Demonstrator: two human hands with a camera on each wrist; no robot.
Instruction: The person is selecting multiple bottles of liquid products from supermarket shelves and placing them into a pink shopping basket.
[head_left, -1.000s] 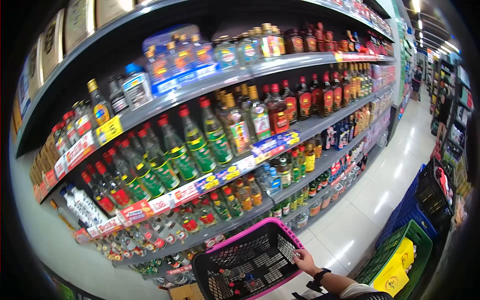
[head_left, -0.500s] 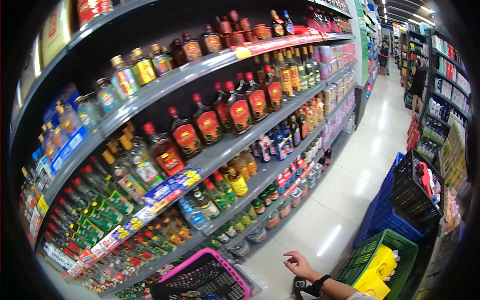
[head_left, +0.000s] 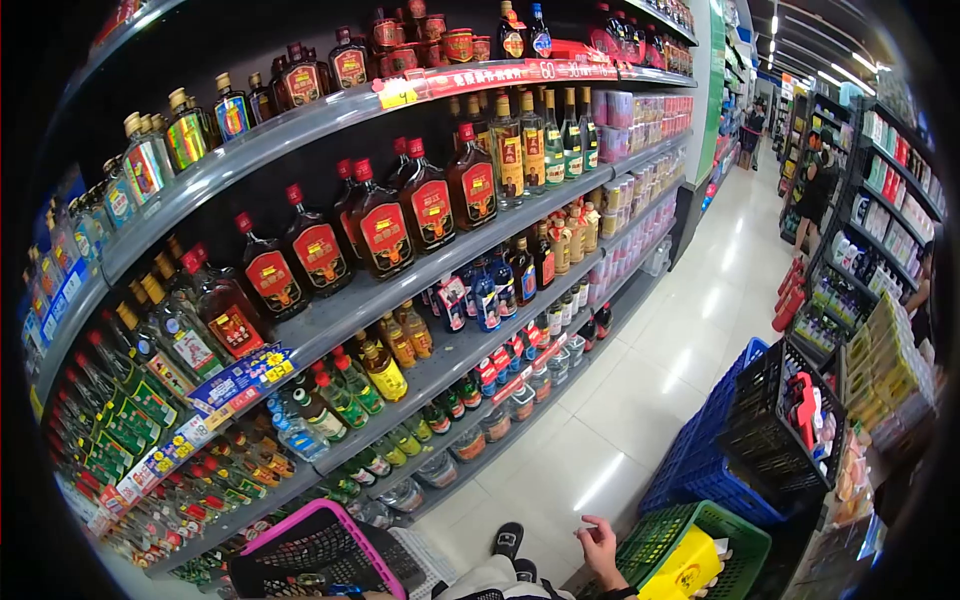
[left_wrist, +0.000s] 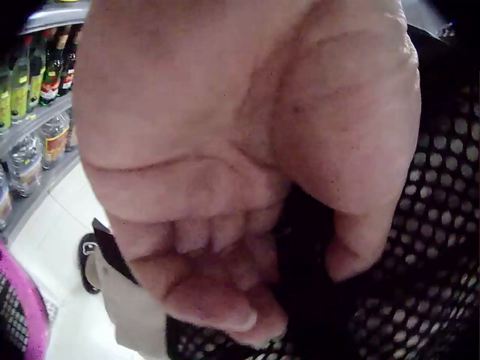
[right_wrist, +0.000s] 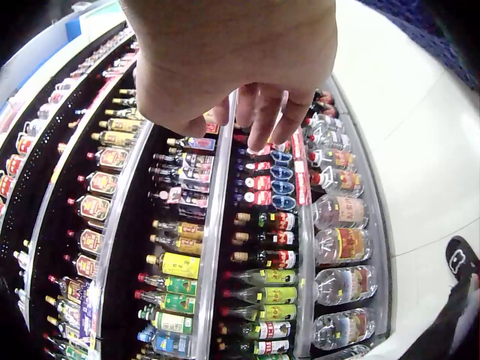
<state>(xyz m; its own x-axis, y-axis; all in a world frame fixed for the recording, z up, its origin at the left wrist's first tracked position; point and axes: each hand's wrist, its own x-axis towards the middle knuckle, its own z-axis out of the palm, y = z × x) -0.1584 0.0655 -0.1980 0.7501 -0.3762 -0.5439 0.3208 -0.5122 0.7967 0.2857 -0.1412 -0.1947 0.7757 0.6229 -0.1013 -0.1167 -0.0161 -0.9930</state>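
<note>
Low in front of the body, my right hand [head_left: 598, 550] hangs with loosely bent fingers, holding nothing; its own wrist view shows the hand [right_wrist: 240, 67] in front of the bottle shelves. A black mesh shopping basket with a pink rim [head_left: 345, 525] sits at the lower left, small bottles [head_left: 310, 580] inside it. My left hand [left_wrist: 247, 150] appears in the left wrist view, palm to the camera and fingers curled, against black mesh [left_wrist: 442, 202]. Between thumb and fingers it is dark, and I cannot tell whether they hold anything.
Shelves of liquor bottles [head_left: 435, 205] line the left. On the right stand a green crate [head_left: 750, 540] with a yellow bag [head_left: 685, 565], blue crates [head_left: 665, 470] and a black crate [head_left: 770, 430]. A tiled aisle [head_left: 640, 380] runs ahead, with people [head_left: 818, 190] farther along.
My right hand has let go of the basket's pink rim and moved away from it. The head view has turned right along the shelves; the basket now appears lower and farther left.
</note>
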